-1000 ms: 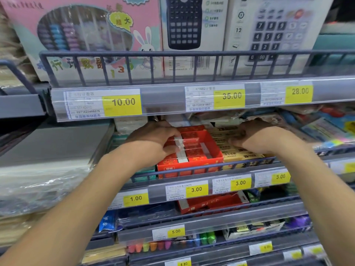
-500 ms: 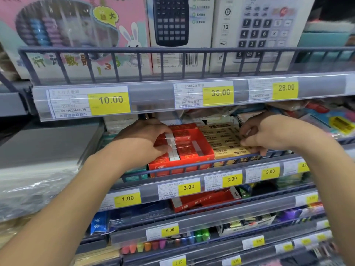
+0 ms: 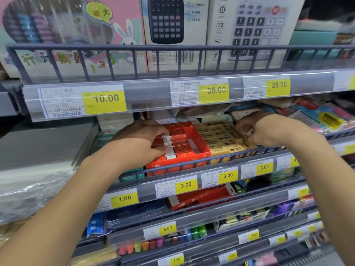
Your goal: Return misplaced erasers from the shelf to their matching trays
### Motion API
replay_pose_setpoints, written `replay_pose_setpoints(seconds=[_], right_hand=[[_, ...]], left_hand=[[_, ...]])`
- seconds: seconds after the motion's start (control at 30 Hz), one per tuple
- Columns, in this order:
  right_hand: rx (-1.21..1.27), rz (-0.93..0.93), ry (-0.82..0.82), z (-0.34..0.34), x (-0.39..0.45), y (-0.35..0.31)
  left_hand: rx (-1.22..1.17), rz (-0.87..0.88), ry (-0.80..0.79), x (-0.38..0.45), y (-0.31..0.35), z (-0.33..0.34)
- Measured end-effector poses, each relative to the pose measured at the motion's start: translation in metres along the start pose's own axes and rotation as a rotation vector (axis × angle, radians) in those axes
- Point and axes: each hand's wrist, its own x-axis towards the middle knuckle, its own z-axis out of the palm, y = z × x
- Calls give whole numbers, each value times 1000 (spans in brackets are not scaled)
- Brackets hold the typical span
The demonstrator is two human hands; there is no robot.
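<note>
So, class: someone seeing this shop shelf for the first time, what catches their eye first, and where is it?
The yellow price tags along the shelf edges stand out first. At centre sits a red tray of erasers, where the left hand grips red-wrapped erasers. Beside it on the right lies a tan tray of erasers, with the right hand at its far edge.

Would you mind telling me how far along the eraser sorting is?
Done: the red tray holds red erasers. In hand: the left hand grips red erasers over that tray; the right hand is at the tan erasers. Left: cannot tell.
</note>
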Motion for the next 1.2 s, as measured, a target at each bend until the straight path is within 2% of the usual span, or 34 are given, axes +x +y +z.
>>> replay_pose_setpoints(seconds=[0.1, 0.33, 0.43, 0.53, 0.6, 0.73, 0.83, 0.9, 1.03, 1.2], right_hand=[[-86, -18, -46, 5, 5, -5], [-60, 13, -44, 8, 3, -8], [1, 3, 53, 10, -3, -12], [132, -64, 194, 20, -12, -28], [211, -151, 230, 28, -16, -42], [250, -274, 214, 39, -18, -54], [285, -318, 219, 42, -23, -54], [292, -377, 194, 43, -28, -58], [196, -475, 87, 47, -26, -68], [115, -529, 141, 49, -27, -68]], left_hand=[[-5, 3, -6, -1, -2, 0], [8, 28, 18, 0, -4, 2], [18, 31, 22, 0, -3, 1], [43, 29, 49, -3, 1, 0], [0, 40, 98, -7, 6, -1], [-139, 118, 91, -24, 22, -2], [-29, 158, 11, -27, 33, 6], [54, 127, 4, -26, 35, 11], [55, 79, 17, -26, 34, 16], [51, 31, -26, -30, 40, 12]])
